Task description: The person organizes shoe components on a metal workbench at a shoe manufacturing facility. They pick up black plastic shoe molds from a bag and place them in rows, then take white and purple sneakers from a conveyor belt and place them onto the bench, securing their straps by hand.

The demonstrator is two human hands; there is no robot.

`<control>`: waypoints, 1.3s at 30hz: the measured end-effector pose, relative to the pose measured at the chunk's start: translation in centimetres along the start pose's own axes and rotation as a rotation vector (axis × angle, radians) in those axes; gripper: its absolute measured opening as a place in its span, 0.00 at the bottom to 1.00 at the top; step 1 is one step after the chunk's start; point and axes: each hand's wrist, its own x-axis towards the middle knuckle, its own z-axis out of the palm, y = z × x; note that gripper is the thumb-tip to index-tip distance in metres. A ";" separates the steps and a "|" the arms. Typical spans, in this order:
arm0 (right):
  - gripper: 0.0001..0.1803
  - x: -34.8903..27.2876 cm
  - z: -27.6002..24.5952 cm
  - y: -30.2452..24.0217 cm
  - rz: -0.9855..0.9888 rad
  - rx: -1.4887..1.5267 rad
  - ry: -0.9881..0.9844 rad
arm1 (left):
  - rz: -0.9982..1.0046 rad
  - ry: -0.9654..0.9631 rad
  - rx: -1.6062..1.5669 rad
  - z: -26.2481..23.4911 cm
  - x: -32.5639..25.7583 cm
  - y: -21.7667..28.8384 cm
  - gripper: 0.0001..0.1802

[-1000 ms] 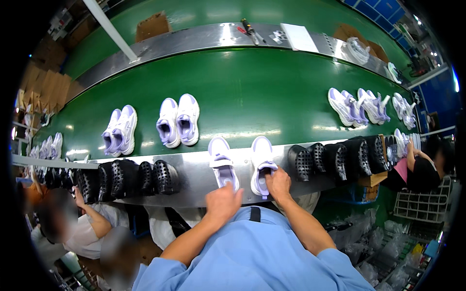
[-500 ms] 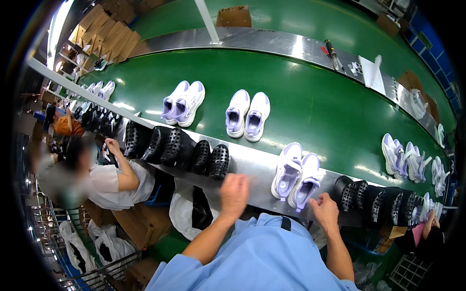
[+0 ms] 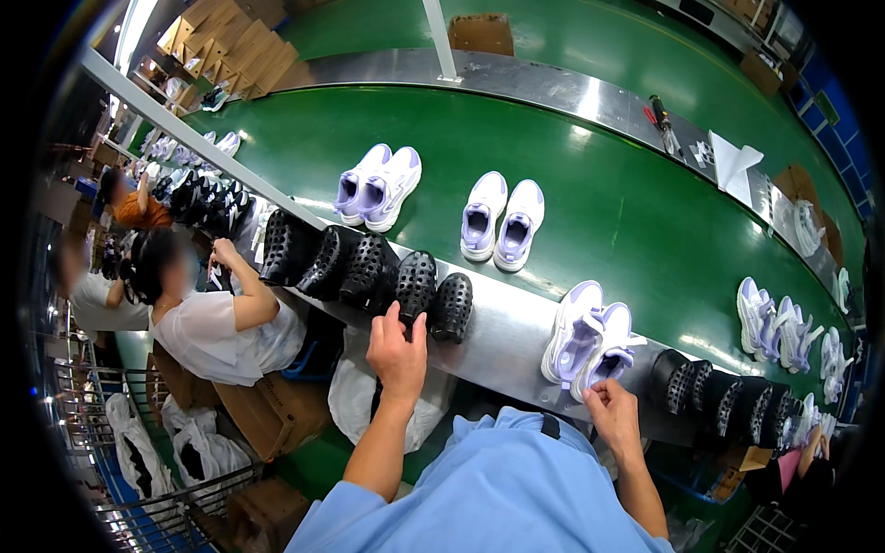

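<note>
A pair of white and lilac sneakers (image 3: 588, 339) lies on the steel ledge (image 3: 502, 332) in front of me. My right hand (image 3: 613, 417) pinches the near heel end of the right sneaker. To the left a row of black perforated clogs (image 3: 369, 269) stands on edge along the ledge. My left hand (image 3: 398, 352) reaches up to one black clog (image 3: 416, 284), with thumb and fingers closed on its near end. Both my sleeves are light blue.
A green conveyor belt (image 3: 627, 221) carries more sneaker pairs (image 3: 502, 221), (image 3: 378, 186). More black clogs (image 3: 719, 396) stand at the right of the ledge. A seated person in white (image 3: 217, 318) works at the left, beside cardboard boxes (image 3: 272, 415) and bags.
My left hand left the sneaker pair and moved left to the row of black clogs. My right hand stayed at the sneakers. The view swung left.
</note>
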 end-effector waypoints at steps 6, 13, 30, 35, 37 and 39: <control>0.26 1.1 3.1 -6.8 -0.010 1.090 -0.356 | 0.492 -0.104 -0.345 -0.8 -2.4 9.2 0.29; 0.21 0.7 1.9 -3.9 0.250 1.087 -0.364 | 0.121 -0.675 -0.647 1.0 -3.5 12.3 0.22; 0.24 -2.2 0.0 -0.8 -0.287 -0.301 0.097 | -0.363 -0.839 -0.860 11.0 -7.4 15.5 0.13; 0.22 0.3 -1.5 0.2 -0.240 -0.441 0.100 | 0.299 -0.701 -0.466 16.2 -4.9 14.4 0.18; 0.20 1.1 -0.7 -0.4 -0.226 -0.522 0.118 | 0.459 -0.731 -0.537 17.8 -4.6 14.4 0.16; 0.20 2.0 0.1 -1.1 -0.233 -0.570 0.144 | 0.452 -0.747 -0.631 18.5 -5.1 14.0 0.10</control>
